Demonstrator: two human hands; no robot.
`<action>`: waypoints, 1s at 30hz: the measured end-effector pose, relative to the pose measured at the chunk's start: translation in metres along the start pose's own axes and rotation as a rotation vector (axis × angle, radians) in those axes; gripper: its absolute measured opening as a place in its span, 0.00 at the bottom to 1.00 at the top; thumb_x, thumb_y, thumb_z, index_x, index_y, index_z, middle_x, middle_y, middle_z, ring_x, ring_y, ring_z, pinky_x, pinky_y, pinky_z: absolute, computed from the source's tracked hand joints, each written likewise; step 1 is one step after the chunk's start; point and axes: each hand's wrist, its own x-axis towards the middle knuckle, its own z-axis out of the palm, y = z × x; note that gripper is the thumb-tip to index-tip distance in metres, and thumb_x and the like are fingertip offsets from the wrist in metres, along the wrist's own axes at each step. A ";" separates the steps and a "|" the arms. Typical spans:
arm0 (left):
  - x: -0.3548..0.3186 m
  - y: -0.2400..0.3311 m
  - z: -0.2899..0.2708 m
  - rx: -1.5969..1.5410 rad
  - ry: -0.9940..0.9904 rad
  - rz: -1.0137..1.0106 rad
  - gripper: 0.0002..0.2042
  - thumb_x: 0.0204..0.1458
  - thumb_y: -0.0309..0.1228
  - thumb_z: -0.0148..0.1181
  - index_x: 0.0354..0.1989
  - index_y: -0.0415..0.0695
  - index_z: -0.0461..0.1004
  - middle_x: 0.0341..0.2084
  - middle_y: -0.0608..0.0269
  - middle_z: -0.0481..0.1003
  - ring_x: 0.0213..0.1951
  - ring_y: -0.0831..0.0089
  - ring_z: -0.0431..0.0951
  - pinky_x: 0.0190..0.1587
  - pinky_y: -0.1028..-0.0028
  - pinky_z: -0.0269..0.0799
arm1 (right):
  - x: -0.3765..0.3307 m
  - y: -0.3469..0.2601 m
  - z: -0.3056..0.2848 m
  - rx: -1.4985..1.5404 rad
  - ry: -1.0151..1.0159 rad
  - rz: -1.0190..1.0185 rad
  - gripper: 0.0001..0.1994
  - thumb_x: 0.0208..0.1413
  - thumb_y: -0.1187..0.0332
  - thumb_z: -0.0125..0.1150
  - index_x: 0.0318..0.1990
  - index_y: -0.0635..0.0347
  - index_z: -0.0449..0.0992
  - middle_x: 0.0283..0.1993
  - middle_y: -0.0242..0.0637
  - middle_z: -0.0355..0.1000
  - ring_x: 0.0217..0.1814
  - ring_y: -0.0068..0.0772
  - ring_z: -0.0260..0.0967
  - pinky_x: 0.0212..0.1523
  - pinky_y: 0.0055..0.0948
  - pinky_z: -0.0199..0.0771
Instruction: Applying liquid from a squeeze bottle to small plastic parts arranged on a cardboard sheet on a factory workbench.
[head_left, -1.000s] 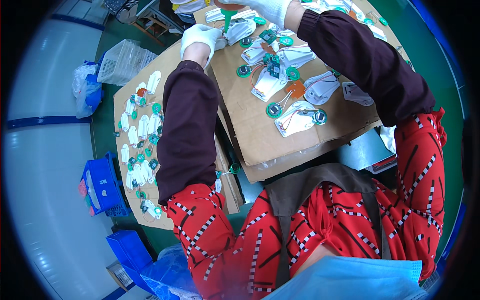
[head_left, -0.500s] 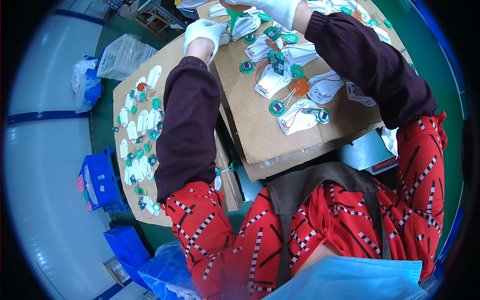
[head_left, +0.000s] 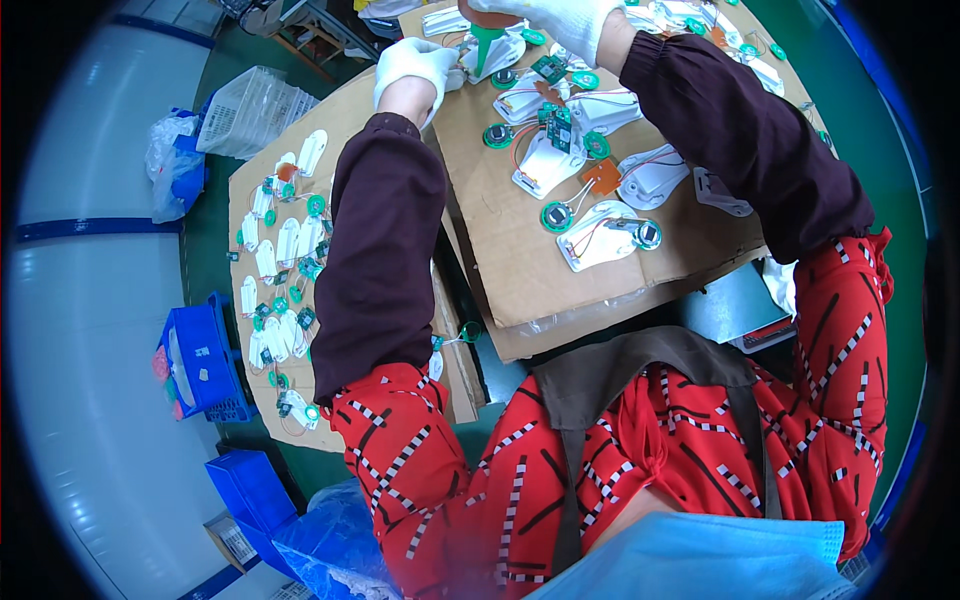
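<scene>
Both hands sit a touch lower in the picture than a second ago, as does the whole board, while the green nozzle stays on the same far shell; the right hand [head_left: 548,18], gloved white, is closed round a bottle with a green nozzle [head_left: 487,45], tip down on a white shell [head_left: 497,58] at the far end of the cardboard sheet [head_left: 500,250]. Left hand [head_left: 415,65], also gloved, lies curled beside that shell, fingertips touching its edge; whether it actually pinches anything I cannot tell. Judging by the layout, work is well under way: the near shells already carry green boards and red wires, and the nozzle is busy on the far row, so several up there look still to do. Count on this sheet: roughly seven white shells in view, about six round green discs, two orange flex pieces [head_left: 603,177]. Over on the left sheet [head_left: 245,190] lie about a dozen more shells with green parts, too small to count surely. One white basket [head_left: 250,110], three blue bins [head_left: 205,355] at the left edge
</scene>
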 end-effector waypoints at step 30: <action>0.062 0.027 -0.026 0.810 0.043 0.592 0.15 0.47 0.33 0.54 0.46 0.52 0.76 0.42 0.53 0.75 0.47 0.57 0.74 0.51 0.65 0.68 | 0.001 -0.082 -0.090 0.747 0.104 0.307 0.16 0.55 0.61 0.57 0.46 0.59 0.68 0.39 0.43 0.72 0.37 0.43 0.72 0.39 0.37 0.74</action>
